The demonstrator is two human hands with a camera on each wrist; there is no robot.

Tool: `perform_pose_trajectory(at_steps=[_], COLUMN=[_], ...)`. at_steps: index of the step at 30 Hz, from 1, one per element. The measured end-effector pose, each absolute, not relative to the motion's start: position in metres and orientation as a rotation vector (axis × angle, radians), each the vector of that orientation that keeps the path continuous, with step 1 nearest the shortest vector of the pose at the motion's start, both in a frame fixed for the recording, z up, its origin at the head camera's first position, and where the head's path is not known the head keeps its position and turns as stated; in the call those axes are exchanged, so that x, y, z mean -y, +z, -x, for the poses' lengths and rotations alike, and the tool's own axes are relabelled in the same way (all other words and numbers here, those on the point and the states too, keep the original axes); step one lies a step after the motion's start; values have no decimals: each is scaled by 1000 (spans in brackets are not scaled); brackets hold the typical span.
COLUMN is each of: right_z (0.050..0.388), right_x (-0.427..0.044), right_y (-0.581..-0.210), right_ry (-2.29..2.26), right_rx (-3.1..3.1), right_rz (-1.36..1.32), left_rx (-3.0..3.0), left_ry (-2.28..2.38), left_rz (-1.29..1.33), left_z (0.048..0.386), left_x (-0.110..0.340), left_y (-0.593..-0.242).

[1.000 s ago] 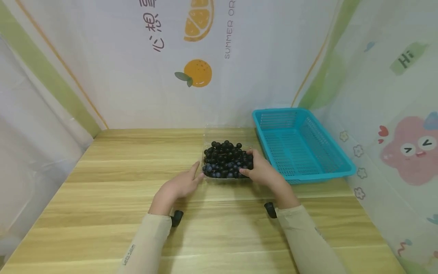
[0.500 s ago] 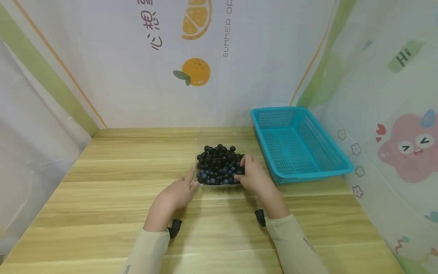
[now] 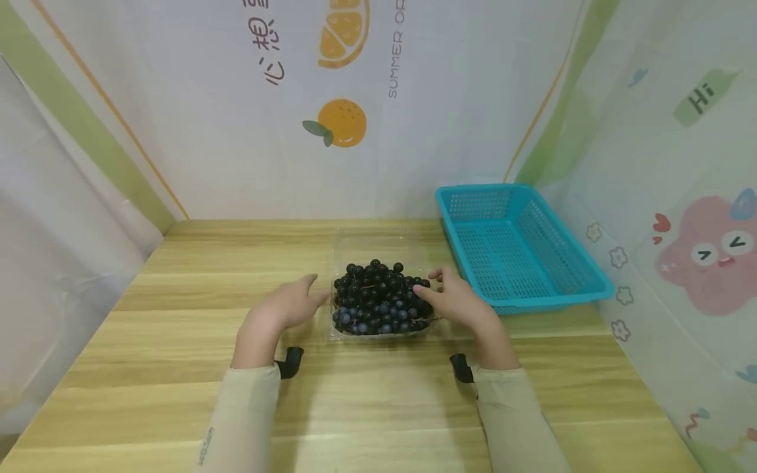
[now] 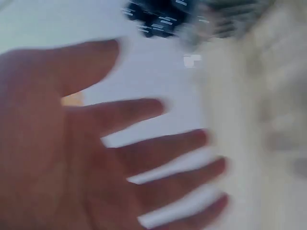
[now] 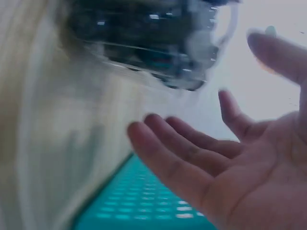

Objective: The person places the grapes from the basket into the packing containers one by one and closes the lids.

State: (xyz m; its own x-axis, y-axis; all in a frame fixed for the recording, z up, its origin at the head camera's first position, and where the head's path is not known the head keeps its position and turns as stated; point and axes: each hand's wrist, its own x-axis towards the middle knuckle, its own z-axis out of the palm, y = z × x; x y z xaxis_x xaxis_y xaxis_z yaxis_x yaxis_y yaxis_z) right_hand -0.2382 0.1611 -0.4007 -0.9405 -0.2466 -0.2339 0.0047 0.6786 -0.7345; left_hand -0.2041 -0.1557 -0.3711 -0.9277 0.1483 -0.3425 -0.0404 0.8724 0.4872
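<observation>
Dark grapes [image 3: 378, 295] fill a clear plastic box [image 3: 378, 336] on the table, its transparent lid [image 3: 378, 244] folded open toward the back. To the left of the box is my left hand [image 3: 288, 305], fingers spread and apart from it; the left wrist view shows its palm [image 4: 81, 143] with nothing in it. My right hand [image 3: 457, 303] is just right of the box, thumb near the grapes. In the right wrist view its fingers [image 5: 177, 158] are loosely extended below the box, with a gap between.
A blue plastic basket [image 3: 508, 263] stands at the back right, beside my right hand. The wooden table [image 3: 177, 341] meets a printed curtain [image 3: 248, 164] at the back and another at the right.
The box of grapes has come nearer to me. My left hand has drawn off to the left, away from its side. My right hand has let go and moved slightly right.
</observation>
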Motion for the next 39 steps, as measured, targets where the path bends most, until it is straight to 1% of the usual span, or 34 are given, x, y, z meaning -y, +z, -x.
perform_pose_trajectory(at_steps=[4, 7, 12, 16, 22, 29, 34, 39], right_z=[248, 254, 259, 260, 259, 257, 252, 243], right_x=[-160, -158, -157, -158, -155, -156, -158, -166], right_y=[-409, -413, -416, -417, -419, -419, -414, -405], right_ry=[-1279, -1388, -1527, -1605, -1616, -1753, -1797, -1758], right_rx=[-2512, -2447, -2323, -2277, -2348, -2214, -2143, -2110], right_rz=[130, 130, 125, 66, 6, -61, -22, -2], left_rx=[-2663, -2563, -2222, -2007, -1975, -1963, -1971, -2083], left_ry=[945, 1189, 1691, 1934, 2016, 2062, 2070, 1939], left_rz=[-68, -17, 68, 48, 44, 43, 44, 43], left_z=[231, 243, 249, 248, 248, 247, 245, 240], left_x=[161, 158, 156, 159, 156, 155, 156, 160], left_y=[-386, -395, -403, -402, -397, -400, -405, -406])
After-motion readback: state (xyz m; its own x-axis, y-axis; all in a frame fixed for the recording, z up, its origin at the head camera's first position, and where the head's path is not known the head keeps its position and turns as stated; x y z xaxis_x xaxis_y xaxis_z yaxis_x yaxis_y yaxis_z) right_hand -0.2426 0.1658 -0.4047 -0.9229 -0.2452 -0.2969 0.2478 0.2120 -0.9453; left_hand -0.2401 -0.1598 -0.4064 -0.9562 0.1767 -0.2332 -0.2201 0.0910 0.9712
